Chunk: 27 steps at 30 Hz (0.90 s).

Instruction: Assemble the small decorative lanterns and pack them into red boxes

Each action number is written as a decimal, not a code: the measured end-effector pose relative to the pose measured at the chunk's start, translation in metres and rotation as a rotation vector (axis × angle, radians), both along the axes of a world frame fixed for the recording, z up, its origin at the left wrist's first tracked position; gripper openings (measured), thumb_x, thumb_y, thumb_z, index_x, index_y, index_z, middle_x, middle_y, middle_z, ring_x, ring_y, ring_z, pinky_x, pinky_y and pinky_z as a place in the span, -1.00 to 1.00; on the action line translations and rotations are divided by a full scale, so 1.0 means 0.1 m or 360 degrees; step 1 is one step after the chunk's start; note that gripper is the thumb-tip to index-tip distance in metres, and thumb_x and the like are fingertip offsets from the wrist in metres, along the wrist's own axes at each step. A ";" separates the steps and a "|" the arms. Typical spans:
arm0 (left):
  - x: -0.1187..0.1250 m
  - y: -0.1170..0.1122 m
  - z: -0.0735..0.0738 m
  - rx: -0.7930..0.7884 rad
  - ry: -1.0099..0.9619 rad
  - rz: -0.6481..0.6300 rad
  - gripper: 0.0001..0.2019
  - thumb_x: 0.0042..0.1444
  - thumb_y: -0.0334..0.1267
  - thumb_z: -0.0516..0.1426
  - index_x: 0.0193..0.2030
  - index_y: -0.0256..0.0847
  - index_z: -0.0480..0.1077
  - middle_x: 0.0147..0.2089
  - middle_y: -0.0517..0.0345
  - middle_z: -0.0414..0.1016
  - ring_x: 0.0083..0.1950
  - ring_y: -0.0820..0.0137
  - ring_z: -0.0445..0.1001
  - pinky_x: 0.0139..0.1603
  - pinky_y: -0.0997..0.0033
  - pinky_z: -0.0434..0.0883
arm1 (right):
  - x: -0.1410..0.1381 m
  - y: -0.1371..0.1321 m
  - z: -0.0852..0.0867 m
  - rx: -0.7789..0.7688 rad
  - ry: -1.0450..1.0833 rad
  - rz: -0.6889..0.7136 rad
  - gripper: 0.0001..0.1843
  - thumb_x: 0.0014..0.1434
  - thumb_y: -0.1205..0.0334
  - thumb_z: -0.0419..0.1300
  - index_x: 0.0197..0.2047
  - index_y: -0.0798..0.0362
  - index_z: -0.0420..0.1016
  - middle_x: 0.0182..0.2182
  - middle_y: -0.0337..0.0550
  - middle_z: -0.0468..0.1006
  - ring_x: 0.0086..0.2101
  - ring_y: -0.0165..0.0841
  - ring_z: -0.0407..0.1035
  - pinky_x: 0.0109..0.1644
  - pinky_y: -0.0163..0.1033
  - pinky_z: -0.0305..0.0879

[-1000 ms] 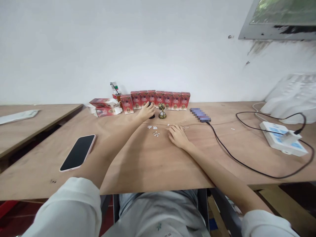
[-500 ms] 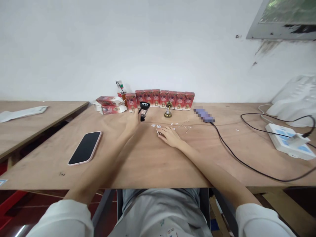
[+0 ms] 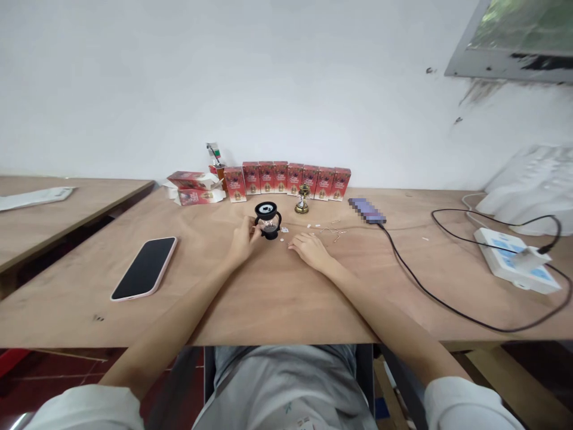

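Observation:
My left hand (image 3: 245, 239) grips the left side of a small black two-handled ornament (image 3: 269, 221) with a round black-rimmed top, a clear middle and a black base. It stands upright just above or on the table; I cannot tell which. To its right, my right hand (image 3: 310, 249) rests on the wood, fingers bent together and tips down. Whatever they pinch is hidden or too small to name. Between the hands lie small white pieces (image 3: 285, 230). A gold ornament (image 3: 302, 202) with a clear middle stands behind them.
Red printed boxes (image 3: 280, 177) line the wall, with opened boxes (image 3: 196, 197) at their left. A pink-edged phone (image 3: 145, 268) lies left. Thin sticks (image 3: 335, 231) lie at right, near a blurred purple device (image 3: 367, 211) on a black cable (image 3: 418, 279) and a power strip (image 3: 514, 260).
My left hand has brought the black ornament nearer and to the right, turning its top and both handles into view. My right hand's fingers have drawn together slightly, off the white pieces.

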<state>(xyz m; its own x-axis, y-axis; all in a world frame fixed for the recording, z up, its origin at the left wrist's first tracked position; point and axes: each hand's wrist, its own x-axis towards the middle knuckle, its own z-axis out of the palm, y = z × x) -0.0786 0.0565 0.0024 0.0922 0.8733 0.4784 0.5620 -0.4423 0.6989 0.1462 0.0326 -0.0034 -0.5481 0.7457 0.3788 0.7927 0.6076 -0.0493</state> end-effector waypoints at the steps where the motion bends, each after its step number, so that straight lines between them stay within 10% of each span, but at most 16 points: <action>1: 0.01 -0.01 -0.01 0.0021 0.0029 -0.0037 -0.82 0.16 -0.11 -0.02 -0.22 -0.16 0.18 -0.33 0.11 0.51 -0.32 0.34 0.55 -0.32 0.40 0.47 | 0.00 0.00 -0.01 0.0047 0.0035 -0.0003 -0.77 0.29 0.21 0.04 -0.28 0.08 0.49 -0.28 -0.07 0.55 -0.18 -0.29 0.38 -0.09 -0.22 0.22; 12: 0.13 -0.17 0.00 0.0280 0.0538 -0.0161 -0.81 0.13 -0.26 0.03 -0.12 -0.18 0.33 -0.04 0.01 0.54 -0.07 0.32 0.54 -0.14 0.39 0.47 | 0.03 -0.11 -0.12 0.0351 0.0981 0.0038 -0.52 0.37 0.08 -0.34 -0.18 0.05 0.36 -0.34 -0.03 0.51 -0.32 -0.33 0.41 -0.21 -0.19 0.36; 27: 0.08 -0.15 -0.05 0.0750 0.0874 -0.0037 -0.75 0.19 -0.31 0.02 0.01 -0.22 0.30 -0.11 0.01 0.58 -0.18 0.38 0.57 -0.26 0.51 0.46 | -0.05 -0.28 0.07 0.0604 0.1234 0.0467 -0.79 0.27 0.38 0.01 -0.15 0.03 0.45 -0.27 -0.06 0.51 -0.20 -0.35 0.42 -0.12 -0.19 0.39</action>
